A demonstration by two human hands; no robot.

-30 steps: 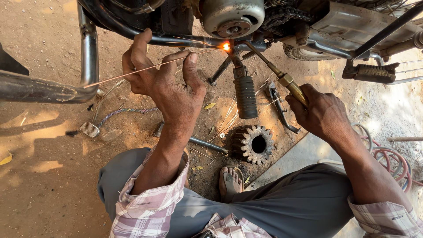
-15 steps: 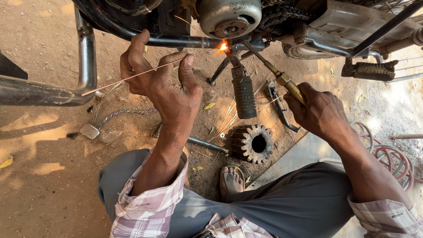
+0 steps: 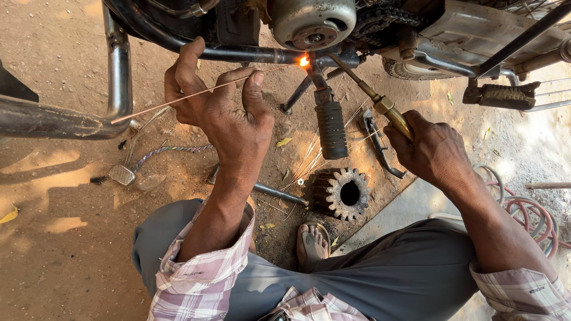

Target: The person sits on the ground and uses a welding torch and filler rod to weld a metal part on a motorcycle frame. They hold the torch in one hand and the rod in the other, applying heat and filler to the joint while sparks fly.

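My left hand (image 3: 223, 110) pinches a thin metal filler rod (image 3: 178, 100) that slants up to the right toward a bright flame (image 3: 304, 60) on a dark motorcycle frame tube (image 3: 238, 54). My right hand (image 3: 434, 151) grips the brass handle of a gas torch (image 3: 380, 104), whose nozzle points up-left at the same glowing spot. A black ribbed footpeg (image 3: 332, 128) hangs just below the flame. I am crouched on the dirt, with my sandalled foot (image 3: 312, 241) between my knees.
A rusty toothed gear (image 3: 342, 193) lies on the ground beside a steel rod (image 3: 279, 194). A chrome exhaust pipe (image 3: 53, 122) runs at the left. Red hoses (image 3: 529, 211) coil at the right. A second footpeg (image 3: 502, 95) and the round engine cover (image 3: 312, 22) sit above.
My left hand with the rod has shifted slightly, bringing the rod tip closer to the flame. The torch hand stays almost still.
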